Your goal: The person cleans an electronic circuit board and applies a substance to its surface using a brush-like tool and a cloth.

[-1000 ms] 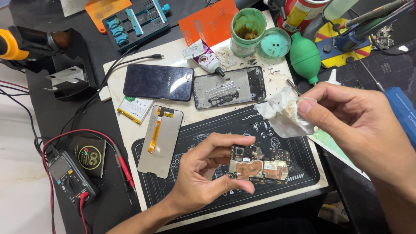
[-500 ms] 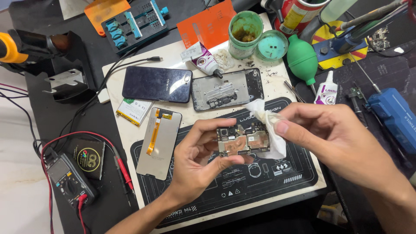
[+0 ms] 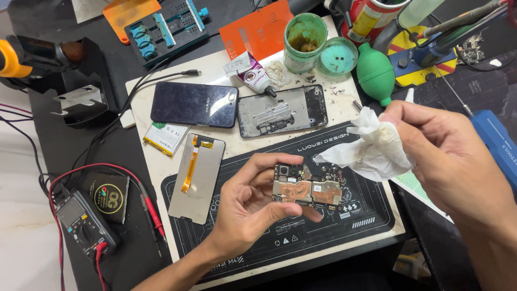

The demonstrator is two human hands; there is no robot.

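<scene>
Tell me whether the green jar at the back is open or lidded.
Open: the green jar shows brownish paste inside, and its lid lies beside it.

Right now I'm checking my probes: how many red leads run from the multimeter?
1. A red lead loops from the multimeter at lower left toward the mat. Others may be hidden.

single head-worn view, steeply down, close over the workbench

A dark glossy phone screen lies at eleven o'clock, a grey display panel with orange ribbon at nine, a white-green labelled battery between them, and a round black-gold sticker pouch far left.
</scene>
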